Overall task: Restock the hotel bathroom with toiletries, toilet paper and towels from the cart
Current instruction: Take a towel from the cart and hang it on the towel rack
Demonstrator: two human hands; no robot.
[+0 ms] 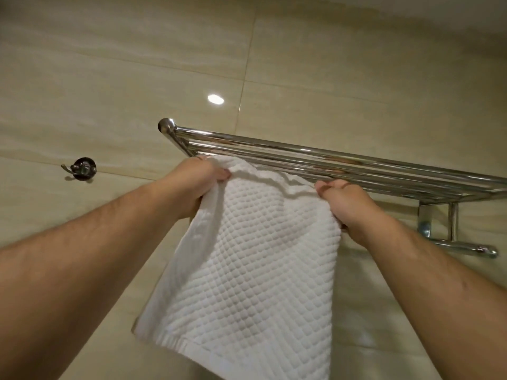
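Two hands on one towel, head view. My left hand (201,185) and my right hand (345,200) each grip an upper corner of the white waffle-textured cloth towel (255,256), fingers curled and clamped on its bunched top edge. The towel hangs between them with its hemmed lower edge free. Its top edge sags slightly, just at the front rail of the polished chrome multi-bar wall rack (329,160); whether cloth touches metal I cannot tell. A thinner chrome hanging bar (466,246) shows below the rack at right, beyond my right forearm. A dark round metal wall hook (82,168) sits well to the left on the glossy beige tiled wall (109,78). To do this step well, I judge that I should draw the top edge taut to remove the sag and keep both corners level. The towel can then be set squarely, its edges parallel to the rails.
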